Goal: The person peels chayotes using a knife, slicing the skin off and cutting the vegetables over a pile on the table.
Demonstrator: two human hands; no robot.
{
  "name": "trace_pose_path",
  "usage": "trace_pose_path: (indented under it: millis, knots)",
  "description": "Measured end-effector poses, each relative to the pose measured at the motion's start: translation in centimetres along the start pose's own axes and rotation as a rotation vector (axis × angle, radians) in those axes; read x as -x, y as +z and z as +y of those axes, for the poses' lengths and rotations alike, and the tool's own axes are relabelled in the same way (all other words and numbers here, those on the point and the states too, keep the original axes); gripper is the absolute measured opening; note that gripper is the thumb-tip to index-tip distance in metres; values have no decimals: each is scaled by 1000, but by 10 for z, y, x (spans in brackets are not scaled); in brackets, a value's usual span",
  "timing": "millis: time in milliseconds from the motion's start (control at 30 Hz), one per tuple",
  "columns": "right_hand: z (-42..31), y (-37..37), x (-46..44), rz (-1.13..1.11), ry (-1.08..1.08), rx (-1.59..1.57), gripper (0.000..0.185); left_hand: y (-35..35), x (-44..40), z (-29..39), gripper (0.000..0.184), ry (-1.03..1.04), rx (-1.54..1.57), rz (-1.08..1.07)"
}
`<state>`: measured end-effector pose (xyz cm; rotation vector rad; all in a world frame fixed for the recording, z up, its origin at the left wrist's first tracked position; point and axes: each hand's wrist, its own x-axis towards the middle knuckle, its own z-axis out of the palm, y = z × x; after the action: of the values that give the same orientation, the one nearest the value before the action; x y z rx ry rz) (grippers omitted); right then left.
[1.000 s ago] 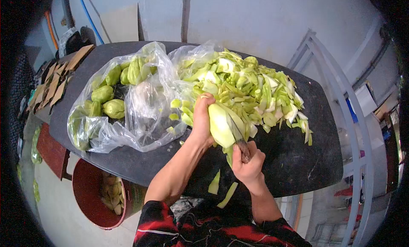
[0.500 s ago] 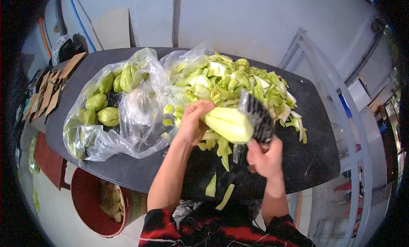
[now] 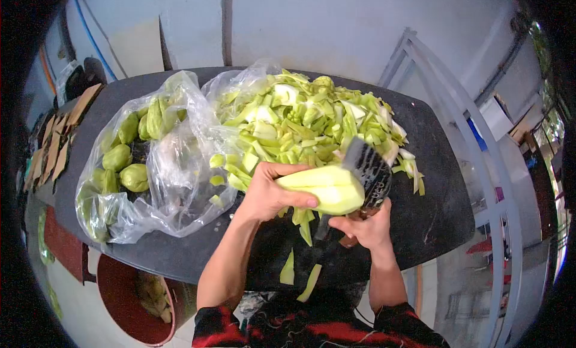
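My left hand (image 3: 273, 192) is closed around the narrow end of a peeled, pale green chayote (image 3: 327, 189), held above the table. My right hand (image 3: 367, 223) grips the brown handle of a broad, dark-bladed cleaver (image 3: 371, 171) with light lettering on its blade. The blade stands upright against the right end of the chayote. Behind both hands lies a large heap of green peelings (image 3: 312, 120). Two loose strips of peel (image 3: 309, 282) lie near the table's front edge. Part of the cleaver handle is hidden by my fingers.
A clear plastic bag (image 3: 180, 213) with several unpeeled chayotes (image 3: 134, 177) rests on the left of the black table (image 3: 444, 222). Below the table's left side stands a red bin (image 3: 114, 300). A grey metal frame (image 3: 480, 144) rises at the right; cardboard pieces (image 3: 54, 147) are stacked at left.
The view has turned slightly, so the table contents sit further left. My left thumb now lies along the chayote's near side, and the blurred cleaver now shows sharply at its right end.
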<state>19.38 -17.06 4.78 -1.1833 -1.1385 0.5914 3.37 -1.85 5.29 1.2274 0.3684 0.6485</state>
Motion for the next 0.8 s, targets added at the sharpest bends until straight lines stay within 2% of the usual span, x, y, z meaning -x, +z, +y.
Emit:
trace_pose_path:
  millis: [33,100,133,167,233,267,333,400,500,533,600,633,700,733,767,800]
  knots:
    - [-4,-3,-3,-8,2,-1,45,-2,1,2,59,-21,-68,-16]
    - [-8,-9,-1,-57,167,75,47,-3,-1,-4,59,-21,-89,-24]
    - [-6,-5,1,10,290,15,48,2,-4,-12,59,6,-7,12]
    - [7,-2,0,46,127,14,49,4,-5,-19,59,33,74,49]
    - [2,-3,-1,27,249,-25,48,3,-5,-14,60,27,72,68]
    - [-2,-4,-3,29,250,-30,48,1,-3,-6,59,3,-20,50]
    - [-8,-9,-7,-119,204,18,48,1,-4,-5,58,-27,-110,21]
    - [-5,-4,0,-41,265,41,48,3,-6,-18,56,48,-45,54]
    - [-1,-3,-6,-7,182,-9,48,7,-6,-22,55,40,76,66]
    - [-7,-9,-10,-112,224,78,48,4,-2,-4,54,-39,-44,9]
    - [-12,-10,-12,-209,255,166,48,3,-2,-3,53,-5,-62,15]
    - [-7,-5,-8,-202,258,175,48,5,-3,-4,52,38,-65,27]
    - [7,9,1,57,194,65,37,11,-8,-29,50,80,41,77]
    - [5,11,0,87,182,21,37,14,-8,-31,50,71,104,93]
    - [2,10,-3,81,185,13,37,14,-6,-32,49,52,164,106]
    - [-3,4,-5,-27,234,41,36,10,-5,-23,50,25,29,89]
